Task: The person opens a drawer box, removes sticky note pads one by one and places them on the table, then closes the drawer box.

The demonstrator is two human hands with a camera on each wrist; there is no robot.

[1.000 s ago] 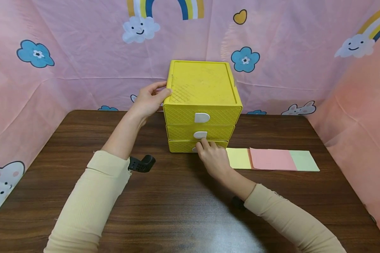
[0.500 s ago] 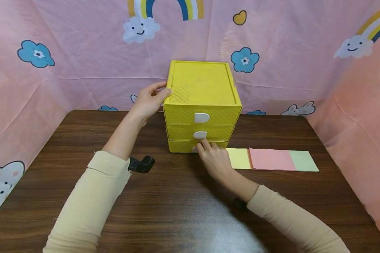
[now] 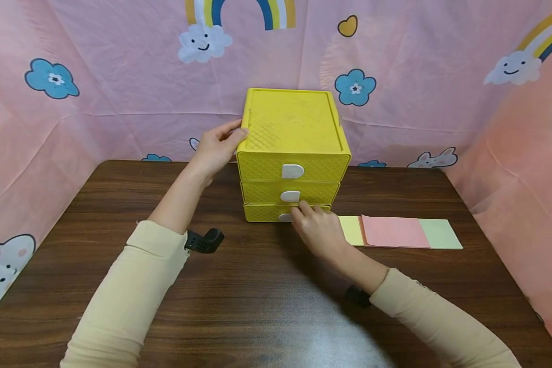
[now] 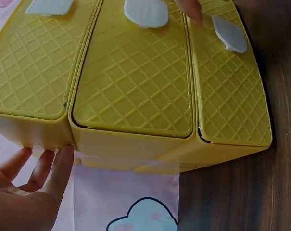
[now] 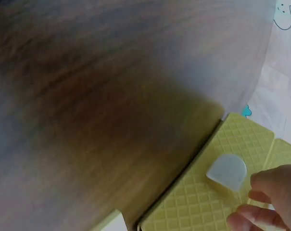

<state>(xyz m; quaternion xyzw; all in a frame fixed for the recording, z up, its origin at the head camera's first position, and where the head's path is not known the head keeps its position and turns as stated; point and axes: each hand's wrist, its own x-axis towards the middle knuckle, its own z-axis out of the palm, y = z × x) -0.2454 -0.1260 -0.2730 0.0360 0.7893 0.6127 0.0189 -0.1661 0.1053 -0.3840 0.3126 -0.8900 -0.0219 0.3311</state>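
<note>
A yellow plastic drawer unit [image 3: 299, 120] with three stacked drawers and white tab handles stands at the back of the table; all three drawers are closed. My left hand [image 3: 213, 151] touches its upper left side, thumb at the top edge. In the left wrist view, the left hand's fingertips [image 4: 63, 154] rest against the side wall. My right hand [image 3: 319, 227] is in front of the bottom drawer, fingers loosely bent. The right wrist view shows the bottom drawer's white handle [image 5: 228, 172] fully visible, a small gap from the fingers.
To the right of the unit lie paper pads in a row: yellow [image 3: 353, 232], pink [image 3: 393, 231] and pale green [image 3: 440, 234]. The brown wooden table [image 3: 239, 301] extends in front. A pink patterned cloth [image 3: 133, 76] hangs behind and at both sides.
My right hand has come off the bottom drawer's handle and shifted a little to the right, uncovering more of that handle. My left hand stays at the unit's side.
</note>
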